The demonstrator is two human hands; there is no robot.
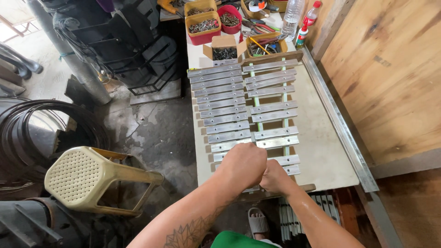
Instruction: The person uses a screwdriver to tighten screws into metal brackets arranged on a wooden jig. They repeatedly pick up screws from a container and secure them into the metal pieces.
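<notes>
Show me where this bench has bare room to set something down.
The widest bare patch of the bench top lies right of the metal bars, up to the angle rail. A narrow strip runs along the left edge. The far end is crowded with screw bins and bottles. Both hands, left hand and right hand, fill the near end.

The left hand (pixel 243 164) and right hand (pixel 274 177) hide the nearest metal bars (pixel 287 160) — their grasp can't be told.

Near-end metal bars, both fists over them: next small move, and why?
Probably seat the bar under the fists onto the two pale rails. Left hand and right hand are closed together at the near end of the right column of metal bars, where gaps remain between bars.
</notes>
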